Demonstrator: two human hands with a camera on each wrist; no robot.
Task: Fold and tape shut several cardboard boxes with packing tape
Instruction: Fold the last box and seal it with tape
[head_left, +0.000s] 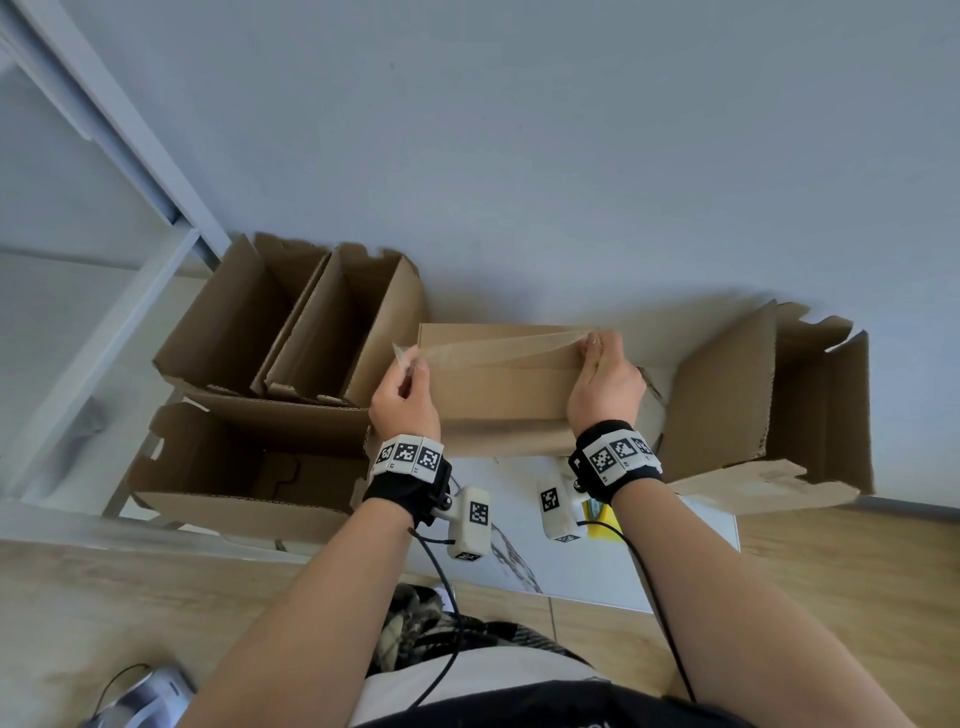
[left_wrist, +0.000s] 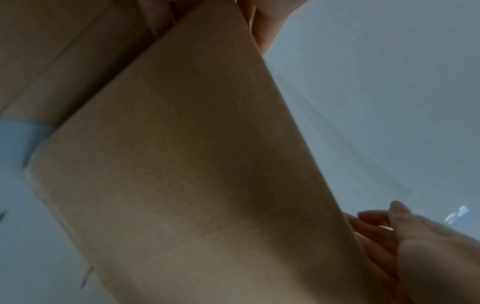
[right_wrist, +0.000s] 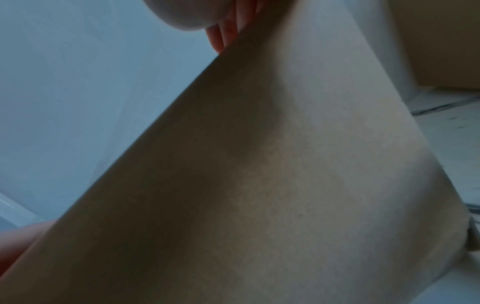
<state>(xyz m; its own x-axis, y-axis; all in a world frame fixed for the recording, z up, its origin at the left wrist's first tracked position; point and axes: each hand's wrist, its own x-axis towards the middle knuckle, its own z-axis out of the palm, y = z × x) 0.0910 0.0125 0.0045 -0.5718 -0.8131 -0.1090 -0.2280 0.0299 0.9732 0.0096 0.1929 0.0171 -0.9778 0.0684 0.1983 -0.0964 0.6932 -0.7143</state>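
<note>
This looks like a room in a home or small office used for packing. A plain pale wall (head_left: 519, 130) fills the view toward 12 o'clock, wood-look flooring (head_left: 831, 582) lies at 4 o'clock, and a white frame (head_left: 104, 119) stands at 10 o'clock. Open cardboard boxes (head_left: 291, 332) crowd the white bench (head_left: 675, 545).

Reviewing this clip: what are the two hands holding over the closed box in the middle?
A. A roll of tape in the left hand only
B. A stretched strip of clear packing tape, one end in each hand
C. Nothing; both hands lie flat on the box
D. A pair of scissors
B: in the head view the left hand and right hand each pinch an end of the clear tape strip stretched above the closed box.
</note>
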